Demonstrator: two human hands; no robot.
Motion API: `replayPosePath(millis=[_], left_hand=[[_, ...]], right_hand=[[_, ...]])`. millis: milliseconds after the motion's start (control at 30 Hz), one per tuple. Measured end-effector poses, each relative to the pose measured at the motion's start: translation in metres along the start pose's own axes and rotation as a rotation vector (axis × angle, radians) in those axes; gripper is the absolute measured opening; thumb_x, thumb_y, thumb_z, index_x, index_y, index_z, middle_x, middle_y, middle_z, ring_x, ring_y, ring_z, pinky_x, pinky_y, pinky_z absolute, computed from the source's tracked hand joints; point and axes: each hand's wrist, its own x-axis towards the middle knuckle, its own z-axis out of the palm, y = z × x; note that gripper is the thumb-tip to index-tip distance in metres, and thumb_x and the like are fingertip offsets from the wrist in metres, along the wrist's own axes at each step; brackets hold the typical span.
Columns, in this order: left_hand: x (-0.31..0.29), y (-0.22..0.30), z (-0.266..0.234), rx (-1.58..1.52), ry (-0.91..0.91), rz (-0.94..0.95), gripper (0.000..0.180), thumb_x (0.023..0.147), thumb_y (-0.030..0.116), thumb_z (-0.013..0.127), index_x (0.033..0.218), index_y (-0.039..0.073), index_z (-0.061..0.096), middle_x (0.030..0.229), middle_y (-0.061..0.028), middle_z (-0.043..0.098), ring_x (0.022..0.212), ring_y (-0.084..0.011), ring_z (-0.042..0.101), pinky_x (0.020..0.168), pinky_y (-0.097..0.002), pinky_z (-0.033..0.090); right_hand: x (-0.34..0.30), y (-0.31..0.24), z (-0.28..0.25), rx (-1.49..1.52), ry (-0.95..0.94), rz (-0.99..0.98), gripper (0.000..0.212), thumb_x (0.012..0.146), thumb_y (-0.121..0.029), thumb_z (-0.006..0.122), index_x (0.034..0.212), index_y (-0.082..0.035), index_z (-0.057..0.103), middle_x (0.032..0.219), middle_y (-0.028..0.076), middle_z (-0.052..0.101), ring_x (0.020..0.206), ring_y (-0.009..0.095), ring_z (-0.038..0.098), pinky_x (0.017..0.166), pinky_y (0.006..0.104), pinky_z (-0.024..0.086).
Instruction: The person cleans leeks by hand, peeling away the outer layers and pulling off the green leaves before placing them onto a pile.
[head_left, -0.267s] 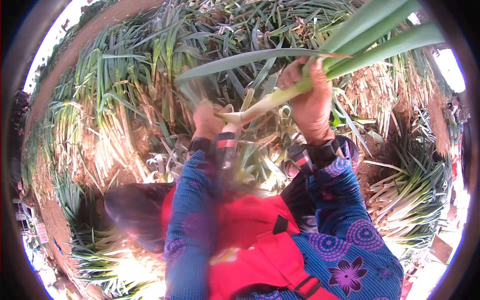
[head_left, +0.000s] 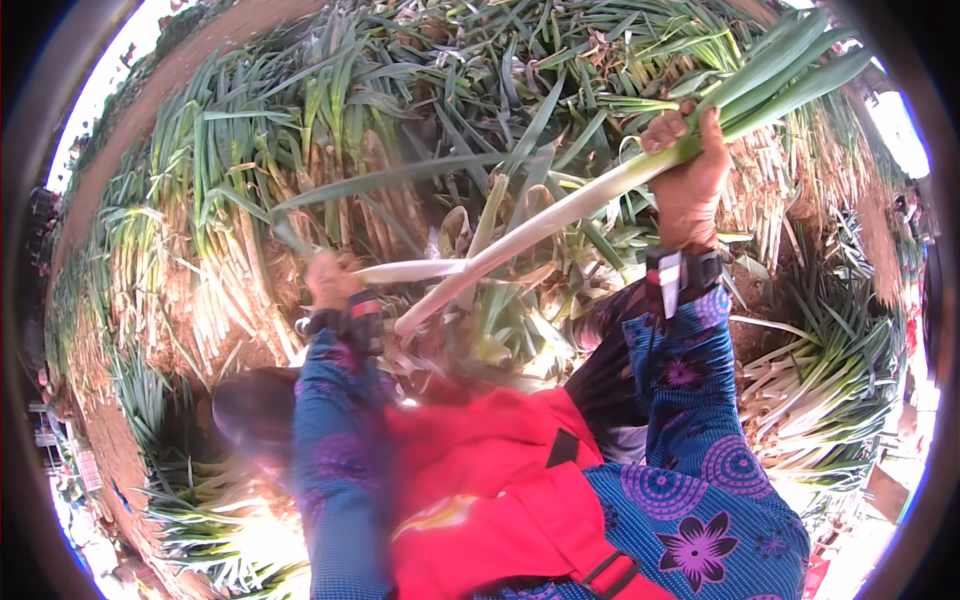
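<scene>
A long green onion [head_left: 560,214] slants across the middle, its white root end low and its green leaves high on the right. My right hand [head_left: 694,180] is closed round it where the white turns green. At the left, my left hand [head_left: 332,280] is closed on a stripped leaf [head_left: 415,271], whose pale strip runs toward the stalk. A long green blade, smeared by motion, stretches above that strip. Whether the strip still joins the stalk I cannot tell.
Ahead lies a heap of green onions [head_left: 450,80]. Bunches with pale stems stand at the left [head_left: 220,260]. More green onions [head_left: 810,390] lie at the right, and another pile [head_left: 225,530] at the lower left. Loose peeled leaves [head_left: 510,325] cover the ground before my red apron [head_left: 500,450].
My hands have moved apart: the left goes left and down with the leaf, the right goes right with the green onion. More of the white stalk is bare.
</scene>
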Motion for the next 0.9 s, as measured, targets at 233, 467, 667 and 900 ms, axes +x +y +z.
replayPosePath(millis=[233, 467, 667, 900], left_hand=[[0.052, 0.241, -0.225, 1.078, 0.28, 0.926, 0.014, 0.088, 0.018, 0.055, 0.096, 0.007, 0.052, 0.08, -0.0053, 0.054, 0.068, -0.0208, 0.055, 0.052, -0.0353, 0.045], [-0.005, 0.316, -0.177, 0.498, 0.339, 0.992, 0.017, 0.089, 0.02, 0.055, 0.099, 0.006, 0.058, 0.072, -0.0032, 0.056, 0.056, -0.0132, 0.052, 0.045, -0.0256, 0.039], [-0.078, 0.102, 0.066, 1.509, -0.079, 0.82, 0.039, 0.085, 0.022, 0.06, 0.121, 0.005, 0.059, 0.111, -0.0157, 0.064, 0.11, -0.029, 0.058, 0.083, -0.0392, 0.048], [-0.195, -0.056, 0.141, 1.496, -1.047, 0.97, 0.045, 0.079, 0.01, 0.071, 0.122, 0.008, 0.058, 0.121, -0.0135, 0.057, 0.106, -0.0249, 0.059, 0.092, -0.0331, 0.049]], right_hand=[[0.042, -0.054, -0.085, 0.116, 0.132, -0.042, 0.028, 0.088, -0.03, 0.064, 0.092, -0.006, 0.051, 0.069, 0.0, 0.045, 0.061, 0.014, 0.046, 0.058, 0.0299, 0.041], [0.038, -0.032, -0.084, 0.132, 0.242, 0.011, 0.028, 0.084, -0.029, 0.067, 0.088, -0.006, 0.051, 0.068, 0.001, 0.047, 0.06, 0.014, 0.047, 0.058, 0.0297, 0.042], [0.039, 0.012, -0.048, 0.209, 0.3, 0.252, 0.027, 0.084, -0.025, 0.068, 0.084, -0.008, 0.048, 0.065, 0.001, 0.047, 0.054, 0.015, 0.046, 0.053, 0.0305, 0.041], [0.036, 0.033, -0.033, 0.164, 0.358, 0.368, 0.02, 0.084, -0.021, 0.065, 0.081, -0.007, 0.051, 0.063, 0.002, 0.046, 0.051, 0.016, 0.045, 0.052, 0.0316, 0.04]])
